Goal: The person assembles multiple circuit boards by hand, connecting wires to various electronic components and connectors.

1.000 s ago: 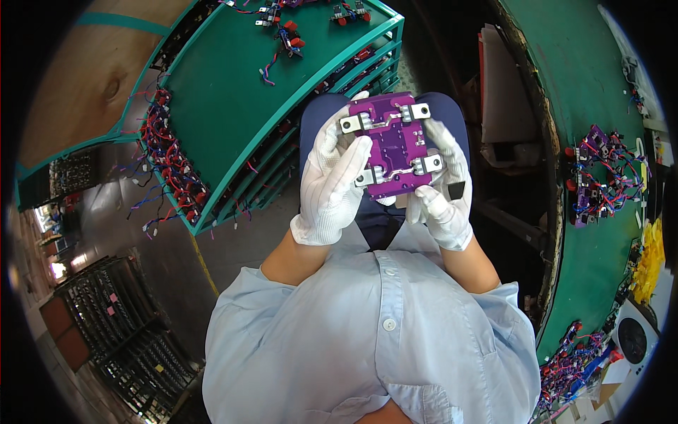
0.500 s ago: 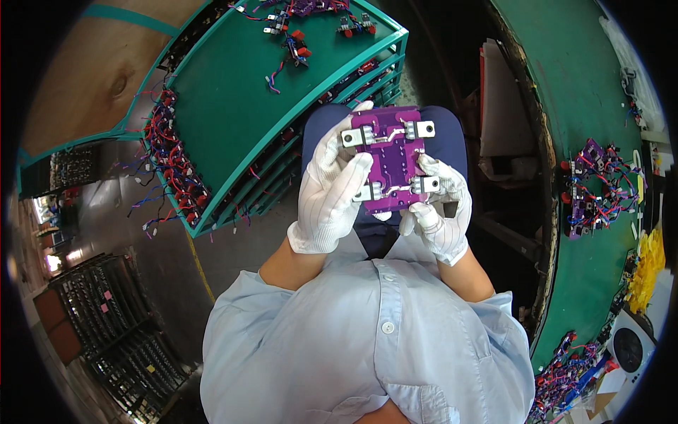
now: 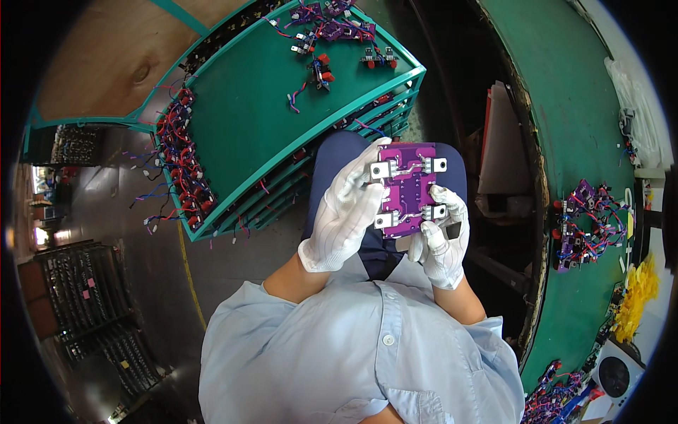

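Between my two white-gloved hands is a purple circuit board (image 3: 408,189), held over my lap with its broad face up. Metal-tabbed transistors stick out in pairs along its left and right edges, with shiny solder tracks running between them. My left hand (image 3: 346,208) is closed on the board's left edge, thumb near the lower left transistor and fingers partly behind. Thumb and fingers of my right hand (image 3: 443,244) pinch the lower right edge, close to the lower right transistor. The fingertips under the board are hidden.
Ahead on the left stands a green-topped rack (image 3: 247,134), wired boards (image 3: 339,28) at its far end and a wire-trailing row (image 3: 185,166) along its left edge. To the right runs a green bench (image 3: 575,134) carrying a wired board cluster (image 3: 586,222) and a small fan (image 3: 614,374).
The board and both hands sit lower in the picture and slightly to the right. The surroundings have shifted too, as the view moved. Both hands keep their hold, and the board faces up more squarely.
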`<state>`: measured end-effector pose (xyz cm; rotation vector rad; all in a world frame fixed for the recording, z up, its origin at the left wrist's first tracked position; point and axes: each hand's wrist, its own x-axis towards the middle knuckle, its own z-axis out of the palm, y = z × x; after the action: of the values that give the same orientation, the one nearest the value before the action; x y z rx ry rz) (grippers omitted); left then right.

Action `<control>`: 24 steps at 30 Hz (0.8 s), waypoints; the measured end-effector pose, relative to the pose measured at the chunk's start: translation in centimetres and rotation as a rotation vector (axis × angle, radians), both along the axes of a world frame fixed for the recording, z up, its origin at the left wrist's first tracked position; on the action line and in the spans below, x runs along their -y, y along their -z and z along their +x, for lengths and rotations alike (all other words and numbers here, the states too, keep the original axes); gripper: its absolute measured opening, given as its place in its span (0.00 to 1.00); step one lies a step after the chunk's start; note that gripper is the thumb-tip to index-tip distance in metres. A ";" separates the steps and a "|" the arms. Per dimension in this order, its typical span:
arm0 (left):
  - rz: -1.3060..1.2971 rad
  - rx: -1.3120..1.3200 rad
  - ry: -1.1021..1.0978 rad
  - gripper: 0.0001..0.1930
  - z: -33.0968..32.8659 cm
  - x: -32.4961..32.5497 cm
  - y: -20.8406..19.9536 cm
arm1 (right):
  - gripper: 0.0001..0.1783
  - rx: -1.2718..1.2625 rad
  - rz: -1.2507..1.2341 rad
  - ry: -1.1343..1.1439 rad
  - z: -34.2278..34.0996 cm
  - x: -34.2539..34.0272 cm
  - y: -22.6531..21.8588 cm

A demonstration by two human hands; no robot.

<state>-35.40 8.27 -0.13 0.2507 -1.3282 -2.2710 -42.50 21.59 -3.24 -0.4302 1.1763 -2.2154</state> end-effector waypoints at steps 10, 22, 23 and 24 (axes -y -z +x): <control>-0.153 0.312 -0.011 0.34 3.3 1.8 5.0 | 0.23 -0.006 0.001 -0.096 0.2 1.6 -0.6; 0.418 -0.015 0.134 0.22 1.3 2.7 6.8 | 0.33 -0.097 0.168 -0.186 1.7 5.8 1.2; 0.215 0.161 0.059 0.20 1.8 3.3 7.3 | 0.34 -0.233 0.154 -0.089 2.0 7.2 1.6; 0.106 0.002 -0.065 0.13 2.0 3.8 7.8 | 0.39 -0.108 0.262 -0.235 2.2 7.2 0.6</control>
<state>-33.42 4.44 -7.90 0.3277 -1.1845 -2.2898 -40.31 14.35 -3.83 -0.5524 1.3756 -1.8288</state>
